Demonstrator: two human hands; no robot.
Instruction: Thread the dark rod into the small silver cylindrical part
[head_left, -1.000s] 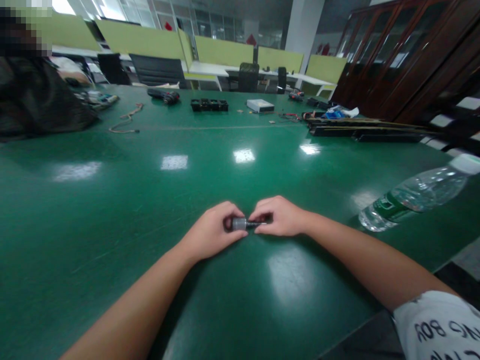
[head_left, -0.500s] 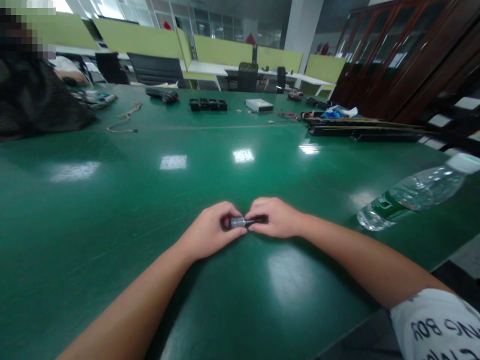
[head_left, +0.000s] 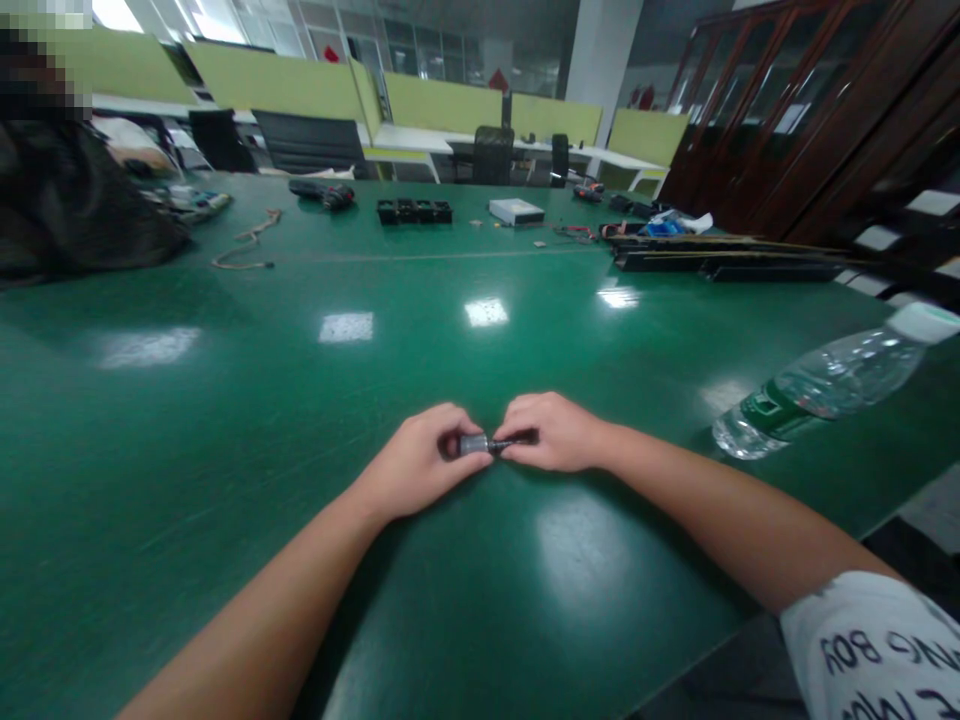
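Just above the green table (head_left: pixel 465 370), my left hand (head_left: pixel 412 465) is closed around a small grey metallic cylinder (head_left: pixel 472 443), which lies between its thumb and fingers. A thin dark rod (head_left: pixel 514 441) lines up with the cylinder's right end, and my right hand (head_left: pixel 555 432) pinches it between thumb and fingertips. Both pieces are held roughly level and end to end. Whether they are joined I cannot tell, and fingers hide part of each.
To the right lies a clear plastic bottle (head_left: pixel 832 385) with a white cap. Farther back are a row of black blocks (head_left: pixel 414 211), a white box (head_left: pixel 516 211), a cord (head_left: pixel 251 240) and long dark strips (head_left: pixel 720 258). A person (head_left: pixel 67 190) is at the far left.
My right hand sits very slightly farther right relative to the left, with a bit more space between the fingertips. The left hand's grip looks the same. The view has shifted slightly.
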